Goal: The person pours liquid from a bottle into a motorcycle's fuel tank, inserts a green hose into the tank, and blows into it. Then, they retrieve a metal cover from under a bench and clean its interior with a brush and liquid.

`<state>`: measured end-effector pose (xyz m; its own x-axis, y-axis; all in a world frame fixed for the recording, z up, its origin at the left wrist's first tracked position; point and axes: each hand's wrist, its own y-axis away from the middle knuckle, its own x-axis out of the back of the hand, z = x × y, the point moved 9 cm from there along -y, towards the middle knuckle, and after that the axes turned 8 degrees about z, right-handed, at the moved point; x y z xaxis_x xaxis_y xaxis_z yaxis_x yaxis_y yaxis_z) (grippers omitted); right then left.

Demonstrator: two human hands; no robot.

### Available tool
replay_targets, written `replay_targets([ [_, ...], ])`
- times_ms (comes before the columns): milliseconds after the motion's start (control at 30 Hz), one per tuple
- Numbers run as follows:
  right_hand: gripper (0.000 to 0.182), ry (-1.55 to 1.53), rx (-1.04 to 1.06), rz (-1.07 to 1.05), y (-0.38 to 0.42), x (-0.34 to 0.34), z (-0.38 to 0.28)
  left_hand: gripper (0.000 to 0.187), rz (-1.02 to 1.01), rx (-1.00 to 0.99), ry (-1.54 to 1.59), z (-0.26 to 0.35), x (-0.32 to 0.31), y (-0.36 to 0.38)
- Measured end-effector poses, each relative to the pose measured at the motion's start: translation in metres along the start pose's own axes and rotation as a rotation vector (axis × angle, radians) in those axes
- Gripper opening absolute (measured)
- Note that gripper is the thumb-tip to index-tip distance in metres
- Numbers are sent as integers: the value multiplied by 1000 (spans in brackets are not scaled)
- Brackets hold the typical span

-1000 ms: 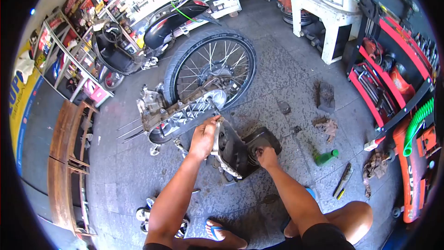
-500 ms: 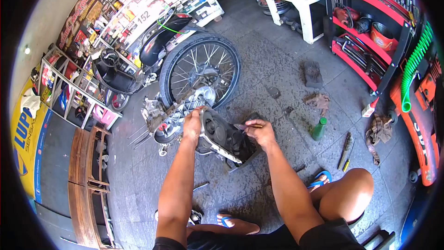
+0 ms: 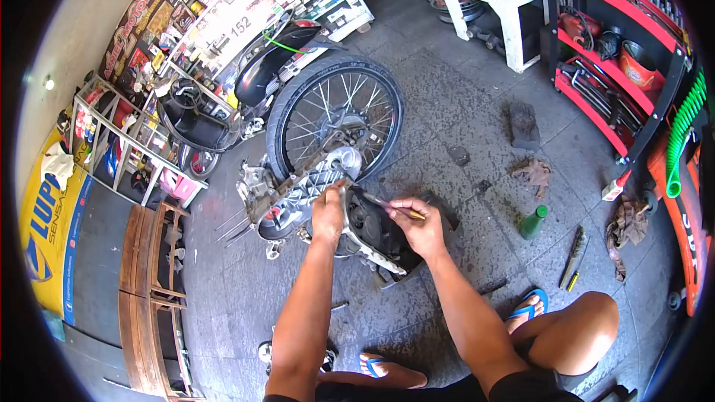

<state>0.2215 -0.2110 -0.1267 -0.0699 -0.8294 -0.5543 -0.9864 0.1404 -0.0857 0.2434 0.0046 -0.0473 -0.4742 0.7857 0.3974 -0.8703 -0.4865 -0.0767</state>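
Observation:
My left hand [image 3: 328, 214] grips the upper left edge of a dark engine cover [image 3: 371, 232] that is tilted up from the floor. In my right hand [image 3: 419, 228] is a thin tool with a yellowish handle [image 3: 414, 214], its tip pointing left to the inner face of the cover. A dark tray, partly hidden, is under and behind the cover's right side. Just left of the cover lies a metal engine casing [image 3: 316, 184], beside a spoked wheel [image 3: 339, 119] with a black tyre.
A green bottle [image 3: 533, 223], a rag [image 3: 533, 176], a dark block [image 3: 523, 125] and a yellow pen-like item [image 3: 573, 281] are on the floor at right. Beyond stand a red tool cart [image 3: 607, 67] and a white stool [image 3: 514, 30]. A wooden bench [image 3: 138, 253] is at left.
The whole view has shifted, so the scene appears farther right. My right hand and the tool have moved up and left relative to the cover; my left hand keeps its grip.

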Motion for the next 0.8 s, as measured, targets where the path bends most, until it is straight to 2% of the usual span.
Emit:
replay_targets([
  [67, 10, -144, -77, 8, 7, -14, -16, 47, -2, -7, 7, 2, 2, 8],
  [133, 11, -115, -120, 7, 4, -6, 0, 47, 7, -16, 53, -2, 2, 5],
  [200, 13, 381, -77, 47, 5, 8, 12, 46, 60, -44, -19, 3, 7, 5],
  [267, 13, 297, -63, 56, 9, -5, -4, 46, 50, -30, 47, -3, 6, 0],
  [333, 13, -140, -36, 4, 10, -23, -23, 45, 49, -14, 22, -3, 6, 3],
  [367, 12, -124, -71, 9, 6, -18, -8, 43, 52, 41, 67, -3, 4, 8],
  [400, 12, 100, -43, 20, 4, -6, 1, 43, 56, 47, 74, -2, 4, 13],
  [467, 15, 186, -112, 47, 2, 33, 52, 43, 98, -25, -22, 9, 6, 14],
  [533, 18, 493, -101, 137, 6, 80, 84, 44, 126, -68, -81, 21, 8, 20],
  [600, 16, 809, -2, 162, 15, 103, 93, 45, 106, -50, -45, 20, 8, 20],
  [633, 16, 808, -8, 159, 18, 109, 92, 46, 101, -48, -27, 17, 7, 17],
  [700, 16, 1411, 3, -146, 29, 100, 106, 46, 97, -37, -38, 9, 9, 16],
  [733, 16, 1409, 5, -147, 26, 98, 110, 47, 89, -36, -39, 10, 8, 15],
  [800, 20, 1114, -164, -32, 15, 106, 120, 47, 97, -26, -24, 3, 10, 8],
])
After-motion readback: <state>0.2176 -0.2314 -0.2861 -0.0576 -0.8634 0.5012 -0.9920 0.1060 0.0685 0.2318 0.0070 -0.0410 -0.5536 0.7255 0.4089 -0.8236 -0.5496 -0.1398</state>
